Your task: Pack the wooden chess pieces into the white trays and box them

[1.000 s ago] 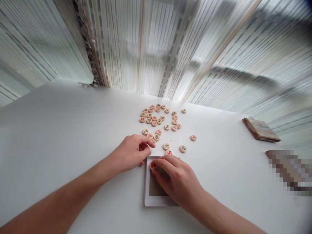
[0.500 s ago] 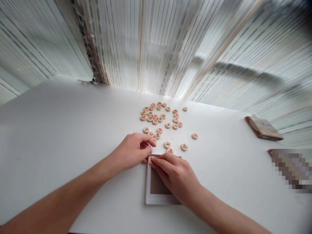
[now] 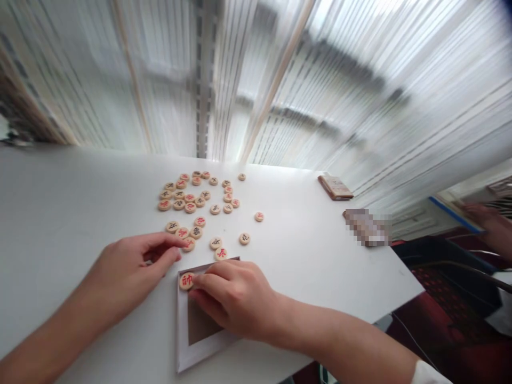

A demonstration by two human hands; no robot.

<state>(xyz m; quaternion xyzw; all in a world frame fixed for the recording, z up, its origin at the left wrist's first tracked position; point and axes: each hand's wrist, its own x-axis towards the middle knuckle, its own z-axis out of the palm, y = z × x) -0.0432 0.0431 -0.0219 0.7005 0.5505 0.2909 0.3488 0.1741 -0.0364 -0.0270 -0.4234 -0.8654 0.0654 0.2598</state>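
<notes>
In the upper left corner of a shallow box (image 3: 183, 330) lies a round wooden Chinese chess piece (image 3: 186, 281) with a red character. My right hand (image 3: 236, 296) is over the box, its thumb and forefinger pinched on that piece's right edge. To the left, my left hand (image 3: 136, 266) is curved, thumb and forefinger apart. Its forefinger tip reaches a red-marked piece (image 3: 189, 244), seemingly touching it; the other fingers are partly hidden. Just beyond the box sit another red piece (image 3: 221, 254) and a black-marked piece (image 3: 216, 243).
Several more red and black pieces (image 3: 190, 207) are scattered farther back on the white table (image 3: 300, 240). Two small flat boxes, one brown-edged (image 3: 336, 188) and one blurred out (image 3: 366, 226), lie at the right. A string curtain (image 3: 224, 80) hangs behind. Part of another person (image 3: 496, 224) shows at far right.
The view has turned right, so the table's things appear farther left. My left hand has moved off the box edge toward a red piece; my right hand stays at the piece in the corner.
</notes>
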